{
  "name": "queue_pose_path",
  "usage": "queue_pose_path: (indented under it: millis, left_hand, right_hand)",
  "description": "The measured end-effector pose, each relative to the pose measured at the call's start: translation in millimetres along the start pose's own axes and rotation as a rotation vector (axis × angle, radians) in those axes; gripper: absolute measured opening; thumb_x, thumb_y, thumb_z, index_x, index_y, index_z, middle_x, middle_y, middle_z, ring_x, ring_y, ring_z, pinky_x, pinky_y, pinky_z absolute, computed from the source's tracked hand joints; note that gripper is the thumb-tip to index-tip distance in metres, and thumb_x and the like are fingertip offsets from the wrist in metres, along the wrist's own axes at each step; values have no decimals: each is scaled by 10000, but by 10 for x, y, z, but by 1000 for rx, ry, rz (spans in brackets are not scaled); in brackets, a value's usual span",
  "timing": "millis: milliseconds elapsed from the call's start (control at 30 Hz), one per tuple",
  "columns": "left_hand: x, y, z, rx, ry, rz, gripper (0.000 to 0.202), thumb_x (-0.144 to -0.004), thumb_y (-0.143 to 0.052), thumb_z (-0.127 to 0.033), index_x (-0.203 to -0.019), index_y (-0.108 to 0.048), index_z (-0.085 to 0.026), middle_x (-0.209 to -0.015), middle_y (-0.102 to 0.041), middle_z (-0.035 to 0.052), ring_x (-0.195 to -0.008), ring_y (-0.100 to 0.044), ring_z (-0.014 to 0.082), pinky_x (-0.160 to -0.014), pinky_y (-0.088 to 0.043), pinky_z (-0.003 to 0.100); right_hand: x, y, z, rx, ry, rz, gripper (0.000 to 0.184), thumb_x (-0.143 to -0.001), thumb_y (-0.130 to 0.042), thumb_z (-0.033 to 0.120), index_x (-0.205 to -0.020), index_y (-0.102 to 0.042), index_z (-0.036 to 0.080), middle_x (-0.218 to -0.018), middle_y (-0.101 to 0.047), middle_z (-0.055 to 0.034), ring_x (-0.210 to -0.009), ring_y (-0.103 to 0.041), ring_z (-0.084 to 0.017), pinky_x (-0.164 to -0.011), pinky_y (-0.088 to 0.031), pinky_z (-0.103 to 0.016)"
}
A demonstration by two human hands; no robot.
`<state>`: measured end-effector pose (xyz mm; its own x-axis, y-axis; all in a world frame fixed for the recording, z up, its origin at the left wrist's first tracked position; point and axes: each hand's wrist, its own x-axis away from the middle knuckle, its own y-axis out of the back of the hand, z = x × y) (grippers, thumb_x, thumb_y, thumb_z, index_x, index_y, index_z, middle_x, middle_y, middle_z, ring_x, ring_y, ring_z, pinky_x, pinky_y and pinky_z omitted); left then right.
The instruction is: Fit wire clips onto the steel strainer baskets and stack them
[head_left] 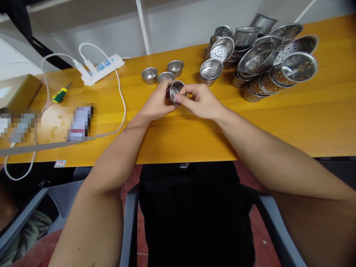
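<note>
Near the middle of the table, a small perforated metal cup (177, 89) is tilted so its mouth faces me. My left hand (160, 99) wraps round it from the left side. The thumb and forefinger of my right hand (201, 101) pinch its right rim, with the thumb at the opening. Just behind the held cup sits another small metal cup (166, 76), partly covered by my left hand. Two more small cups stand close by, a left one (149, 75) and a back one (175, 68).
Stacks of perforated metal cups (211, 70) and larger strainer baskets (257, 61) crowd the right rear. On the left are a white power strip (102, 69) with cables, a yellow-green screwdriver (60, 94), a blurred phone-like object (80, 123) and a cardboard box (20, 92).
</note>
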<state>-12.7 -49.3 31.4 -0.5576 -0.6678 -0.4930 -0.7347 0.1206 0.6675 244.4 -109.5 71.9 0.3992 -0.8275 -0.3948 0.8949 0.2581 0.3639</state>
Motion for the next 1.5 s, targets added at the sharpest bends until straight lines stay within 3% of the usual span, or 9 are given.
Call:
queue_pose_path:
  millis: [133,267,633,800,967,1067,1200,1367,1500]
  left_hand:
    - [-25,-5,5,-19,-17,-10,978,-1059,-1015,-719,-1825,-548,-331,-1861,-703,176,-1800,-684,494,-1542,-549,755]
    - [-46,0,33,-48,-77,22,974,-1065,-974,-784,-1824,-556,-338,-1832,-715,178,-1792,-674,502,-1569,-500,753]
    - [-52,-129,169,3,-137,35,853,-1142,-915,-723,-1789,-528,-324,-1739,-704,178,-1704,-701,472,-1527,-506,743]
    - [-26,-168,45,43,-18,-9,899,-1095,-961,-792,-1752,-558,-330,-1728,-717,180,-1669,-740,446,-1468,-602,699]
    - [21,20,37,50,115,-62,1003,-914,-1062,-940,-1613,-698,-320,-1679,-767,177,-1646,-751,466,-1464,-613,708]
    - [54,204,215,41,226,-75,1016,-858,-1082,-970,-1532,-726,-297,-1585,-808,193,-1568,-794,478,-1422,-633,759]
    - [95,391,379,50,315,-57,1004,-890,-1064,-914,-1577,-672,-294,-1486,-857,169,-1408,-863,446,-1334,-682,774]
    - [129,432,203,38,262,28,958,-796,-1145,-746,-1497,-730,-242,-1422,-891,155,-1290,-873,396,-1263,-728,664]
    - [133,434,116,50,217,62,1008,-714,-1188,-809,-1462,-781,-269,-1512,-892,148,-1370,-848,394,-1324,-698,638]
  right_hand:
    - [9,-3,84,-30,-10,-2,913,-1038,-784,1174,-868,-707,280,-768,-610,-47,-789,-538,-239,-682,-429,-396]
    - [-15,13,45,-10,37,-4,966,-1033,-763,1194,-767,-643,273,-739,-570,-46,-786,-513,-235,-708,-432,-400]
    - [-66,38,-140,-22,9,-56,768,-1107,-997,857,-800,-634,255,-793,-607,-26,-775,-461,-191,-687,-414,-380]
    - [-83,4,-89,-96,-43,-86,880,-1021,-939,1048,-781,-568,287,-746,-551,-28,-764,-485,-219,-687,-477,-407]
    - [-77,138,-9,-267,-100,-47,941,-891,-858,1204,-844,-524,326,-792,-549,-45,-741,-551,-266,-656,-533,-465]
    - [-55,305,-19,-282,-78,-5,878,-909,-913,1129,-832,-587,318,-809,-600,-66,-740,-581,-277,-672,-551,-486]
    - [-21,449,-102,8,7,195,660,-989,-1030,844,-796,-760,273,-794,-691,-53,-737,-577,-225,-714,-495,-420]
    - [17,461,-135,173,-29,469,446,-1007,-1031,617,-820,-855,253,-758,-709,-5,-693,-580,-174,-674,-428,-367]
    - [24,451,-155,146,-54,401,410,-1009,-1048,627,-915,-898,258,-777,-758,-7,-700,-599,-186,-673,-440,-367]
